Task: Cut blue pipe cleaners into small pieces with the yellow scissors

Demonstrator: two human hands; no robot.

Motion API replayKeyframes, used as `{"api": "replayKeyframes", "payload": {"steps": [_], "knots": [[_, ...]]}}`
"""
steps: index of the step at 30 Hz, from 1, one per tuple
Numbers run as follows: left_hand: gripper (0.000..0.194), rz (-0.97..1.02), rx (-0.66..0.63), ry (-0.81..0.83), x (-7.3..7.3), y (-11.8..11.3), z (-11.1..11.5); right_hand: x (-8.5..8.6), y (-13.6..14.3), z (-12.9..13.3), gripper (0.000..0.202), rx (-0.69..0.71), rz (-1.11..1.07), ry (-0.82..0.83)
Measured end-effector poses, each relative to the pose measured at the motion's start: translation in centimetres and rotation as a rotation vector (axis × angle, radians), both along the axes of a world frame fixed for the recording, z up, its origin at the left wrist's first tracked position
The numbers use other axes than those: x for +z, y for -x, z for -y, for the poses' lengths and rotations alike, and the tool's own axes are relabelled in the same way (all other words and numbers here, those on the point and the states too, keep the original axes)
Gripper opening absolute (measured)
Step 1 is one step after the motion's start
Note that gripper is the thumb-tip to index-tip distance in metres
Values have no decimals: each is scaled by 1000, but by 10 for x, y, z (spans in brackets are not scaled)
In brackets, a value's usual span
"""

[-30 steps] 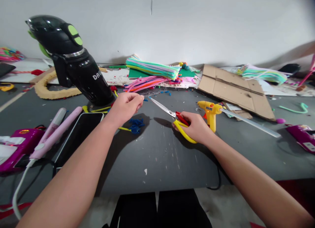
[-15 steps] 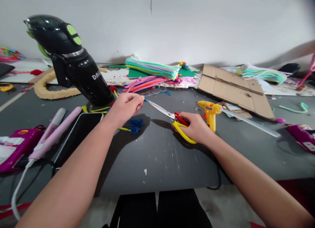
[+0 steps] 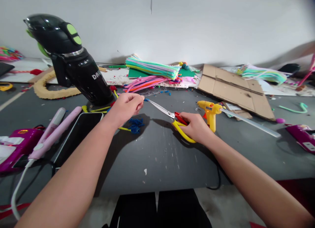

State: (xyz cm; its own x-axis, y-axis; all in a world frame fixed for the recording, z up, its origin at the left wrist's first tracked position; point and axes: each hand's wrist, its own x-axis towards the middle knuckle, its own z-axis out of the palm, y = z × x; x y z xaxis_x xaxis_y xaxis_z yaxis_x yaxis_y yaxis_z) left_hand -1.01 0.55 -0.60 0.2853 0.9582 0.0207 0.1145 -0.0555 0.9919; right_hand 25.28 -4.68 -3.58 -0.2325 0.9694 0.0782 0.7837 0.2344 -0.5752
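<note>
My left hand [image 3: 129, 105] is closed in a pinch over the middle of the table. From its fingertips pokes the end of a short blue pipe cleaner [image 3: 147, 100]; the rest is hidden by the fingers. In my right hand [image 3: 195, 126] is a pair of scissors [image 3: 161, 109] with one red and one yellow handle. Their narrow blades point left, the tips at the blue end. Beneath my left hand lies a small heap of blue cut pieces [image 3: 136, 125], beside a yellow pipe cleaner stem [image 3: 125, 129].
A yellow glue gun [image 3: 210, 113] stands right of my right hand. Behind are pipe cleaner bundles [image 3: 152, 67] and cardboard [image 3: 233, 90]. On the left are a black bottle [image 3: 81, 70], a phone [image 3: 78, 136], a pink hair straightener [image 3: 55, 132] and a purple power strip [image 3: 23, 149].
Both hands stay almost in place, with the scissor tips still at the blue end. The yellow handle has shifted very slightly upward.
</note>
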Motion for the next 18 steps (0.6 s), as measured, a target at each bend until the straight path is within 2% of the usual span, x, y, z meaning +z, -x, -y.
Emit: {"api": "replayKeyframes", "payload": {"steps": [4,12,18], "knots": [[37,4,5,19,1,-1,0,-2,-1,0,33,-31,-36,4],[36,17,9,37,2,-2,1,-2,-1,1,36,25,-54,-7],[36,23,-36,19,2,-1,1,0,-1,1,35,46,-35,-10]]}}
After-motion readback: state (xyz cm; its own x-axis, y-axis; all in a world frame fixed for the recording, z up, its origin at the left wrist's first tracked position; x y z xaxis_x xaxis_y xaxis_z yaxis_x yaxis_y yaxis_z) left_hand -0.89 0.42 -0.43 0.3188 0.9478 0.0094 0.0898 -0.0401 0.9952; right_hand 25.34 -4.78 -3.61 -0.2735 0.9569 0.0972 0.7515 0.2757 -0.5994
